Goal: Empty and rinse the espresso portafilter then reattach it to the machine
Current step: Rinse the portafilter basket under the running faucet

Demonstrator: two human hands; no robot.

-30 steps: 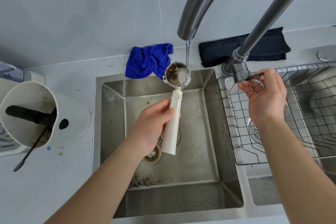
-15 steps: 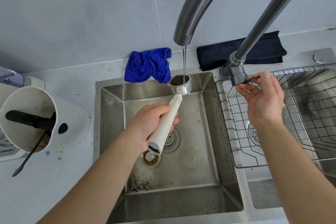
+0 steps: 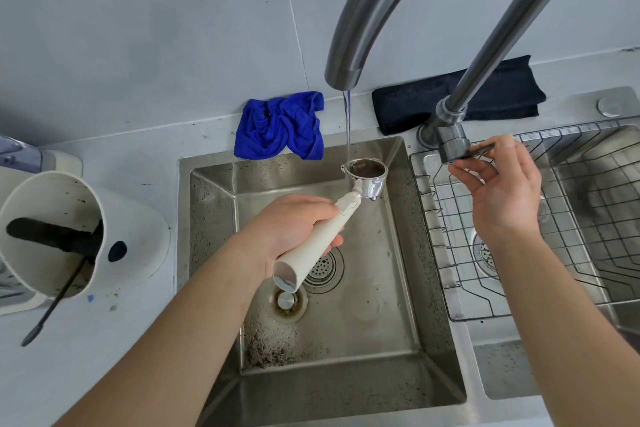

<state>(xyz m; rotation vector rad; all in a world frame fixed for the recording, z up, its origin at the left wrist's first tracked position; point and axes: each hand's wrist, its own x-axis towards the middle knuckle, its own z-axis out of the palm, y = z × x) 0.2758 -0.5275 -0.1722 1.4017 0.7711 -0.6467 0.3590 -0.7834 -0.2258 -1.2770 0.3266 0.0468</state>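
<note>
Under the tap, left hand (image 3: 291, 229) grips portafilter (image 3: 341, 215), basket pointing away, upward.

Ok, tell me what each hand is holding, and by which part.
Left hand grips the portafilter by its cream handle, basket under the water stream. Right hand pinches the faucet lever at its outer end.
</note>
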